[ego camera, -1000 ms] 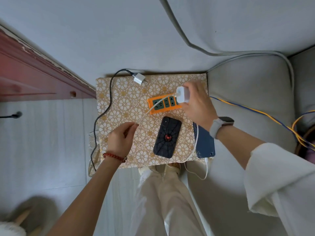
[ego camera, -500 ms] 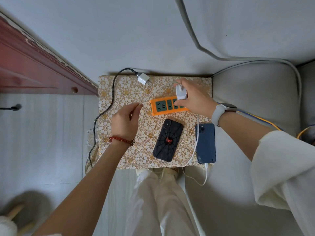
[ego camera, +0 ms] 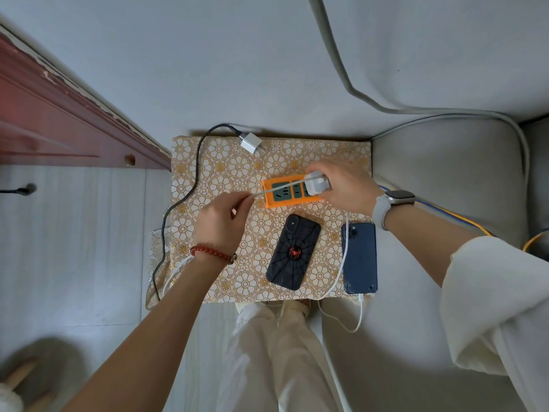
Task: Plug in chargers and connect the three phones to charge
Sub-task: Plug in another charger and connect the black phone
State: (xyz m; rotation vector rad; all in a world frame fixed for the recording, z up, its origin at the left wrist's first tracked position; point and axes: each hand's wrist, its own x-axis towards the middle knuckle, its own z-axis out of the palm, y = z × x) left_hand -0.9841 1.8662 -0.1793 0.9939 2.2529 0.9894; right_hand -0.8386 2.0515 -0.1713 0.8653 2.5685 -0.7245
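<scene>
While the right hand (ego camera: 344,185) pinches a white charger (ego camera: 318,183) onto the orange power strip (ego camera: 289,190) at the table's one o'clock, the left hand (ego camera: 221,223) pinches its cable (ego camera: 276,188) aside toward nine o'clock, likely keeping the sockets clear.

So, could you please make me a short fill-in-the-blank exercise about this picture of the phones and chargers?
1. The right hand presses a white charger onto the ____ power strip.
2. The left hand pinches a thin white ____ that runs to that charger.
3. The black phone has a red ____ on its back.
4. The blue phone lies to the ____ of the black phone.

Missing words: orange; cable; spider; right
</scene>
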